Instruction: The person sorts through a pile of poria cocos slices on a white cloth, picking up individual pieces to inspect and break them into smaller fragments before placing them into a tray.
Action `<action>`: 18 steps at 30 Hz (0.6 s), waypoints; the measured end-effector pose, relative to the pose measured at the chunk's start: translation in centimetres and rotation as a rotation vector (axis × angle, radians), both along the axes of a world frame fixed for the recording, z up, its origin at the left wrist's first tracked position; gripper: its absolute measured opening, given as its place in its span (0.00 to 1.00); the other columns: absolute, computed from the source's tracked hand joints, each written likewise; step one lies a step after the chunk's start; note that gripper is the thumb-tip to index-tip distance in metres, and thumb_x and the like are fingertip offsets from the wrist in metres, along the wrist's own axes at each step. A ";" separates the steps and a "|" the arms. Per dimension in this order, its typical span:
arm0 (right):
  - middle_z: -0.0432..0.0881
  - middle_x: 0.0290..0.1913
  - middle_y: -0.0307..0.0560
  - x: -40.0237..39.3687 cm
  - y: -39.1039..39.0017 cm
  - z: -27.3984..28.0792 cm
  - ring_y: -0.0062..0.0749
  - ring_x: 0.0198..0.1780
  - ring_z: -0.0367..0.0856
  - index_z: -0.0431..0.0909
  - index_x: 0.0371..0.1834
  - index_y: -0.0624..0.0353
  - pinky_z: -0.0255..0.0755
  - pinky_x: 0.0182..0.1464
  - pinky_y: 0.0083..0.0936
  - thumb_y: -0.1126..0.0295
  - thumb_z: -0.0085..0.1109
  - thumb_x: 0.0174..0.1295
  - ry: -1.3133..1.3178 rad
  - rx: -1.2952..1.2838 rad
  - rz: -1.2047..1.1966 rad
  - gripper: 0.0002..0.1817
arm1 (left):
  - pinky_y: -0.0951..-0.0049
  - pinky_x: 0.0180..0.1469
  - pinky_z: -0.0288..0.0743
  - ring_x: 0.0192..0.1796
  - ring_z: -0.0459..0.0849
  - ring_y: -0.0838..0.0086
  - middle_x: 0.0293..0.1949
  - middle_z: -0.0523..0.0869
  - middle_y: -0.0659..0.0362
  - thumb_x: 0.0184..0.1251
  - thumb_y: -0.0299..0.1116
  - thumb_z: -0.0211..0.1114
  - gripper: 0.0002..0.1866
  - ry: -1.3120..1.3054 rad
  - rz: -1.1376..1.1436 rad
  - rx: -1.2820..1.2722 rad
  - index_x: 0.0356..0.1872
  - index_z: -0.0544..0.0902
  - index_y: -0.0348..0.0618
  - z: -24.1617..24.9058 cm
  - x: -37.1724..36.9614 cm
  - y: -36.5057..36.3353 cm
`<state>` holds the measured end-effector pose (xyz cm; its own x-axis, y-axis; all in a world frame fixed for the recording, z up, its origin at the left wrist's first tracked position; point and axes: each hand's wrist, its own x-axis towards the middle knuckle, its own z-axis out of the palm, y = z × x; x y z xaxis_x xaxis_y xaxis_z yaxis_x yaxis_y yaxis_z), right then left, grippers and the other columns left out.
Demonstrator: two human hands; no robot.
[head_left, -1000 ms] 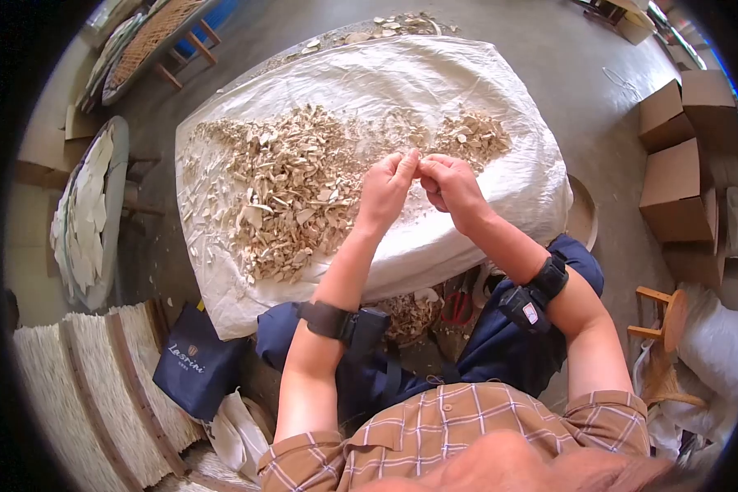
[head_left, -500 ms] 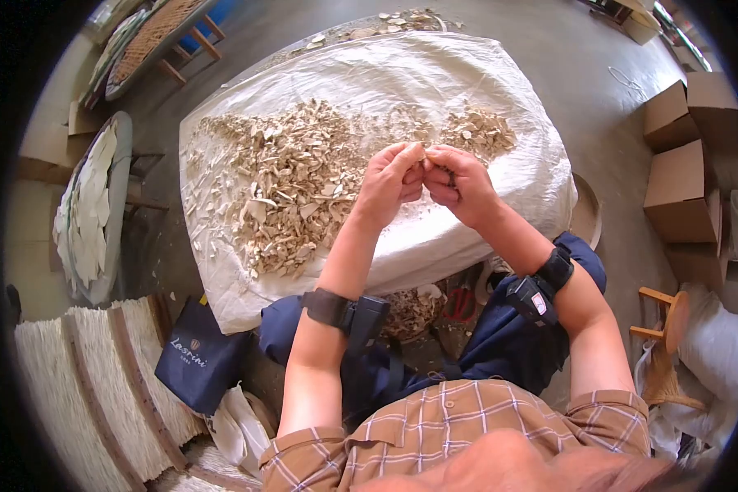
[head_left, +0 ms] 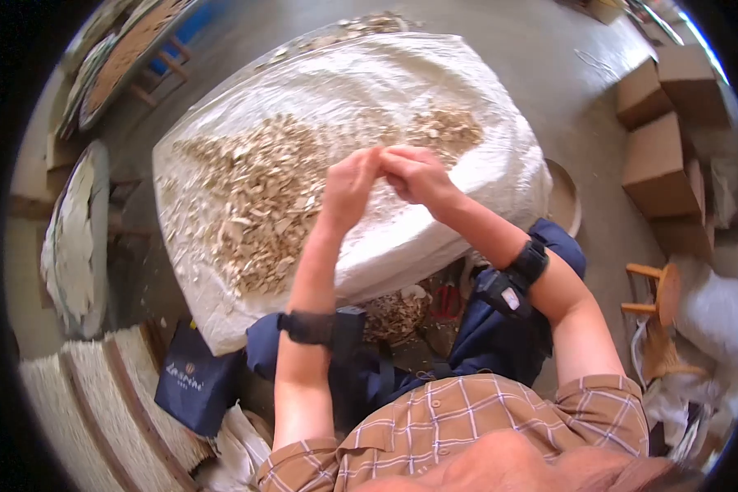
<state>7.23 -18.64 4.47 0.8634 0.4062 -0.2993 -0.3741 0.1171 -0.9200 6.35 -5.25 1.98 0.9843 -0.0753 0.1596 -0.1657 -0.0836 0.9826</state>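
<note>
My left hand and my right hand meet fingertip to fingertip above the near part of a white cloth spread over a table. Both are closed in a pinch. Whatever lies between the fingertips is hidden or too small to name. Left of my hands spreads a large heap of pale, dry, broken flakes. A smaller pile of the same flakes lies just beyond my right hand.
Cardboard boxes stand at the right, above a wooden stool. At the left are a round tray of pale sheets and a dark blue bag. Between my knees sit a heap of scraps and a red-handled tool.
The scene has shifted left in view as my head moved. My hands stay together, but my wrists have turned and the fingers show less than before.
</note>
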 end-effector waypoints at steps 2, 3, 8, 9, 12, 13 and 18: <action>0.63 0.15 0.31 0.3 -0.3 0.2 0.14 0.14 0.57 0.71 0.25 0.58 0.50 0.14 0.14 0.65 0.44 0.62 0.055 0.118 0.057 0.11 | 0.82 0.22 0.63 0.20 0.71 0.84 0.17 0.75 0.65 0.67 0.39 0.48 0.18 0.090 -0.007 0.046 0.23 0.75 0.36 0.7 -0.1 0.5; 0.63 0.15 0.31 0.4 -0.5 0.2 0.14 0.14 0.57 0.71 0.25 0.58 0.50 0.14 0.14 0.65 0.44 0.62 0.051 0.115 0.038 0.11 | 0.84 0.16 0.57 0.16 0.64 0.87 0.14 0.68 0.68 0.67 0.39 0.48 0.17 0.147 -0.029 -0.050 0.23 0.74 0.39 0.7 -0.2 0.7; 0.61 0.15 0.33 0.4 0.2 -0.4 0.15 0.11 0.54 0.67 0.20 0.56 0.44 0.11 0.16 0.69 0.45 0.59 0.206 0.490 -0.006 0.10 | 0.88 0.12 0.48 0.13 0.57 0.91 0.13 0.65 0.71 0.67 0.37 0.48 0.14 0.314 -0.091 -0.444 0.23 0.72 0.43 1.4 -0.3 0.1; 0.60 0.15 0.33 0.1 0.5 -0.6 0.16 0.11 0.54 0.66 0.20 0.56 0.44 0.12 0.15 0.70 0.45 0.57 0.222 0.497 -0.067 0.09 | 0.87 0.12 0.48 0.13 0.57 0.90 0.13 0.65 0.71 0.66 0.37 0.49 0.13 0.317 -0.087 -0.437 0.24 0.73 0.43 1.4 -0.3 0.1; 0.60 0.14 0.33 -0.3 0.7 -0.7 0.16 0.10 0.53 0.66 0.19 0.56 0.44 0.11 0.15 0.69 0.45 0.57 0.297 0.528 -0.133 0.10 | 0.87 0.12 0.48 0.12 0.57 0.90 0.13 0.65 0.71 0.66 0.37 0.50 0.13 0.331 -0.070 -0.446 0.23 0.73 0.42 2.0 -0.7 -0.1; 0.59 0.14 0.33 -0.5 0.7 -0.4 0.17 0.10 0.52 0.65 0.18 0.56 0.45 0.12 0.15 0.68 0.44 0.57 0.299 0.527 -0.135 0.11 | 0.87 0.12 0.47 0.12 0.56 0.90 0.12 0.63 0.71 0.65 0.37 0.50 0.13 0.323 -0.079 -0.451 0.23 0.72 0.42 1.9 -0.7 -0.2; 0.58 0.13 0.32 -0.5 0.0 -1.5 0.17 0.12 0.54 0.65 0.17 0.56 0.47 0.13 0.15 0.68 0.43 0.57 0.314 0.600 -0.082 0.11 | 0.86 0.12 0.45 0.11 0.54 0.89 0.12 0.60 0.72 0.65 0.36 0.51 0.13 0.356 -0.103 -0.525 0.21 0.73 0.42 1.8 -0.9 -0.8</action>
